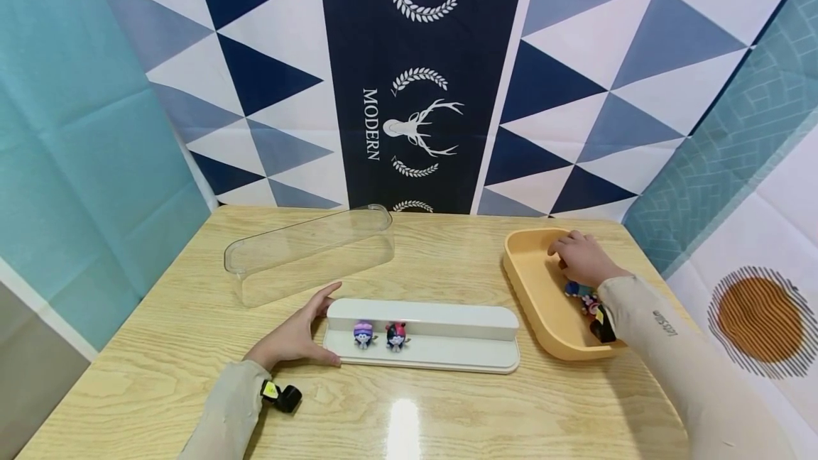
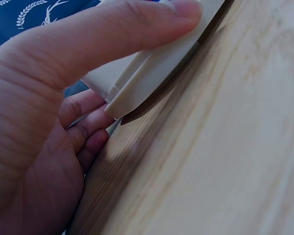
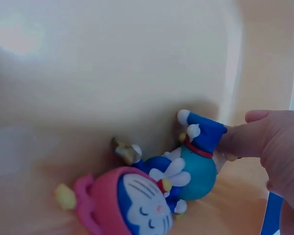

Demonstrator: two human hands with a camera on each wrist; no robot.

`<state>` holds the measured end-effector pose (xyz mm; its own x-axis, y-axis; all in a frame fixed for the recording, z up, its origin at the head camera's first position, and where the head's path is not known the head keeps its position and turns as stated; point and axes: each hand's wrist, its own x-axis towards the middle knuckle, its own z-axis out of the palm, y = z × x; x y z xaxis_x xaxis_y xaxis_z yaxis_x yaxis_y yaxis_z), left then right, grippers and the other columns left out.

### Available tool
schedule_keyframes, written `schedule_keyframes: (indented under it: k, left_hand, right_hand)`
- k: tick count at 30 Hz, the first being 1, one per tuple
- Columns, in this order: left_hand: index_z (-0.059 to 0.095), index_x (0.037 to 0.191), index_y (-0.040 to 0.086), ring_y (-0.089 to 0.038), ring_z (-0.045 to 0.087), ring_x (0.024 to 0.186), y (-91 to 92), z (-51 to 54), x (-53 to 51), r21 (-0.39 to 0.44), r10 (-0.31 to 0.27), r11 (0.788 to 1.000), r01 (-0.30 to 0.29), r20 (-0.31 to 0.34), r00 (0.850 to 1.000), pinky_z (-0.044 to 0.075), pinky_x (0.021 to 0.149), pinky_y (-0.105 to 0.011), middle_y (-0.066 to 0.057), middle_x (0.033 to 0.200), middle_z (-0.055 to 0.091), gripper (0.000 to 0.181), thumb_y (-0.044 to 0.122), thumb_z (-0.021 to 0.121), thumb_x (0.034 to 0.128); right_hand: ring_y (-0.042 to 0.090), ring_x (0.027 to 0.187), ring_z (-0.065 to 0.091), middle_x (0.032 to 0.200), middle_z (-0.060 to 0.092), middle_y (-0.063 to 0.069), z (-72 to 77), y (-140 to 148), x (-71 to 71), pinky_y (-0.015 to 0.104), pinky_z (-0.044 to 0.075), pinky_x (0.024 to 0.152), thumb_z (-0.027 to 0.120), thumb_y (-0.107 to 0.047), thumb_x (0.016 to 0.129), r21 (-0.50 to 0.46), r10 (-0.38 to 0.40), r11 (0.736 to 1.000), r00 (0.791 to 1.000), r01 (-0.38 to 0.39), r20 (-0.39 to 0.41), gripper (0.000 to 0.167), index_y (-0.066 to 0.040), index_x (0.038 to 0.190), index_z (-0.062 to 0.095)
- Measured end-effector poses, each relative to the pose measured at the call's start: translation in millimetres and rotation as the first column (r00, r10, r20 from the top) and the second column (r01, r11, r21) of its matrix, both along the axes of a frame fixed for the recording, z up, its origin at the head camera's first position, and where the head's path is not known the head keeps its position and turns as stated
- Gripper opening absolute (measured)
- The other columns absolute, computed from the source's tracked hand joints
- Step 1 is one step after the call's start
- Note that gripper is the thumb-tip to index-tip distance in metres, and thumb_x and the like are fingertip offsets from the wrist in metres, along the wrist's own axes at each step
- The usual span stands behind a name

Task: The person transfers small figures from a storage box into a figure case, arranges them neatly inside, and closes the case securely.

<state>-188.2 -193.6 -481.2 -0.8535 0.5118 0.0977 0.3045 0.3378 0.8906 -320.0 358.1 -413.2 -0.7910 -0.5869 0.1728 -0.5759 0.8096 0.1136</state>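
Note:
My left hand point(image 1: 297, 332) grips the left end of a long white display base point(image 1: 441, 360), thumb along the front edge and fingers behind it. On its lower step, two small cat-like figurines stand side by side, one purple-hatted point(image 1: 363, 333) and one red-and-black point(image 1: 395, 336). My right hand point(image 1: 584, 259) reaches into the orange tray point(image 1: 543, 314). In the right wrist view its fingertips touch the blue end of a teal-and-blue figurine point(image 3: 198, 171); whether they pinch it is hidden. Beside that lies a figurine with a pink hood point(image 3: 105, 196).
A clear plastic cover point(image 1: 309, 254) sits behind the base, at the back left of the wooden table point(image 1: 473, 417). The orange tray is at the right side of the table. A patterned cloth point(image 1: 422, 55) hangs behind the table.

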Motion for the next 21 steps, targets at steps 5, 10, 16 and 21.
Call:
schedule_keyframes:
  k: [5,10,16,21]
  left_hand:
    - [0.009,0.160,0.010,-0.023,0.051,0.120,0.2,0.2,0.4,0.000,0.001,1.000,-0.001,-0.002,1.000,0.033,0.106,-0.025,-0.012,0.136,0.049,0.129,0.017,0.096,0.0651]
    - [0.009,0.160,0.009,-0.027,0.051,0.121,-0.2,0.6,0.5,0.001,0.001,1.000,-0.001,-0.007,1.000,0.032,0.106,-0.026,-0.013,0.136,0.049,0.129,0.017,0.096,0.0650]
    - [0.009,0.160,0.009,-0.028,0.051,0.122,0.5,0.9,0.2,-0.001,0.002,1.000,-0.002,-0.006,1.000,0.031,0.108,-0.031,-0.012,0.137,0.050,0.129,0.016,0.096,0.0646]
    - [0.009,0.160,0.009,-0.027,0.051,0.121,0.3,-0.2,0.2,-0.002,0.003,1.000,-0.003,-0.008,1.000,0.032,0.108,-0.030,-0.012,0.136,0.050,0.129,0.016,0.096,0.0648]
  right_hand:
    - [0.029,0.079,0.046,0.084,0.062,0.010,-2.4,3.4,-3.9,0.044,0.041,0.075,0.074,0.011,0.072,-0.134,0.048,0.990,0.997,-0.039,0.063,0.022,0.002,0.091,0.067]
    - [0.025,0.077,0.051,0.082,0.060,0.007,1.8,4.7,-5.2,0.044,0.044,0.076,0.079,0.006,0.075,-0.275,0.013,0.960,0.981,0.041,0.192,0.018,0.003,0.087,0.066]
    - [0.026,0.079,0.055,0.087,0.060,0.010,9.2,3.4,-0.4,0.045,0.049,0.075,0.081,-0.001,0.078,-0.347,-0.117,0.908,0.938,0.234,0.327,0.021,0.005,0.092,0.066]
    - [0.028,0.081,0.055,0.089,0.060,0.013,12.4,4.2,1.0,0.042,0.051,0.074,0.080,-0.003,0.081,-0.386,-0.147,0.872,0.912,0.302,0.382,0.027,0.008,0.100,0.065]
